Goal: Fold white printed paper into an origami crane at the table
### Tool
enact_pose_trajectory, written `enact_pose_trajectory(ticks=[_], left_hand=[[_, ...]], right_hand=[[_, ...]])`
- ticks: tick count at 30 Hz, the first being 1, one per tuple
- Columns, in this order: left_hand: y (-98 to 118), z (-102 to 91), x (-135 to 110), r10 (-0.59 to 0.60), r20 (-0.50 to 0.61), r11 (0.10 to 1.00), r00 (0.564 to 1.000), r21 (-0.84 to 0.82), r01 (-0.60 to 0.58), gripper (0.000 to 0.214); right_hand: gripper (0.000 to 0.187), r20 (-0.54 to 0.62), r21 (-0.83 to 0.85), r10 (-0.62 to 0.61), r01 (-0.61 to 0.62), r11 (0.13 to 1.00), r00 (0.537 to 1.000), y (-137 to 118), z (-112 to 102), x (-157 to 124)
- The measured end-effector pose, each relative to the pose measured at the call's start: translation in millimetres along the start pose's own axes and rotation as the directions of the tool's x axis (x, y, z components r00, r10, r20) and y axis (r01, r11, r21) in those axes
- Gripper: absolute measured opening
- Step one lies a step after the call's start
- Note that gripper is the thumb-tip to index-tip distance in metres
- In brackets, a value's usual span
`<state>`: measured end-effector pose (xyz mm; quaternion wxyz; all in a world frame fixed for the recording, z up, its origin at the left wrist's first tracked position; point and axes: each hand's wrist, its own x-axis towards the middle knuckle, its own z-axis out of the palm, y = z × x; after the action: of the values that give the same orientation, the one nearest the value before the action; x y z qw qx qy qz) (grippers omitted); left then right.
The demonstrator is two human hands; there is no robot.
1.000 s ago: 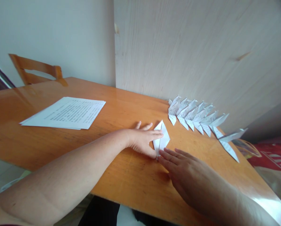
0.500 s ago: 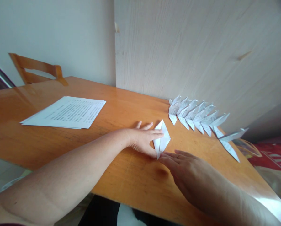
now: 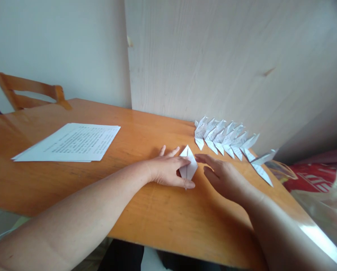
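Left hand [image 3: 168,169] lies flat, pressing a folded paper [image 3: 190,167]; right hand [image 3: 223,177], fingers loosely apart, just beside the paper.

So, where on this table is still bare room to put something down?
Bare wood lies between the printed sheets and the left hand, and from the folded paper toward the near table edge. It is crowded on the right: the right hand and the row of folded pieces by the wall panel.

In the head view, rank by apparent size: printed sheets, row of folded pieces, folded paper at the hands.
1-2. printed sheets, row of folded pieces: similar extent, unranked.
3. folded paper: clearly smallest.
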<state>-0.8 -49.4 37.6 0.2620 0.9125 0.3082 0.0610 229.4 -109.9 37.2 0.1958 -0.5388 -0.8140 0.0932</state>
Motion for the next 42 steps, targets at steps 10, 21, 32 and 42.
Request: enact_pose_trajectory(ticks=[10, 21, 32, 42], left_hand=[[2, -4.9, -1, 0.069, 0.144, 0.99, 0.987, 0.116, -0.086, 0.077], [-33, -0.4, 5, 0.016, -0.235, 0.973, 0.972, 0.228, 0.039, 0.061], [-18, 5.9, 18, -0.418, -0.612, 0.729, 0.672, -0.667, -0.153, 0.05], [4, 10.2, 16, -0.382, -0.3, 0.328, 0.874, -0.928, -0.176, 0.032]], right_hand=[[0.047, -0.049, 0.069, 0.015, -0.011, 0.998, 0.999, 21, 16, 15], [0.035, 0.075, 0.132, 0.352, -0.359, 0.924, 0.933, 17, 18, 18], [0.039, -0.028, 0.701, 0.502, -0.341, 0.626, 0.864, 1, 13, 17], [0.065, -0.037, 0.886, 0.41, -0.16, 0.435, 0.912, -22, 16, 15]])
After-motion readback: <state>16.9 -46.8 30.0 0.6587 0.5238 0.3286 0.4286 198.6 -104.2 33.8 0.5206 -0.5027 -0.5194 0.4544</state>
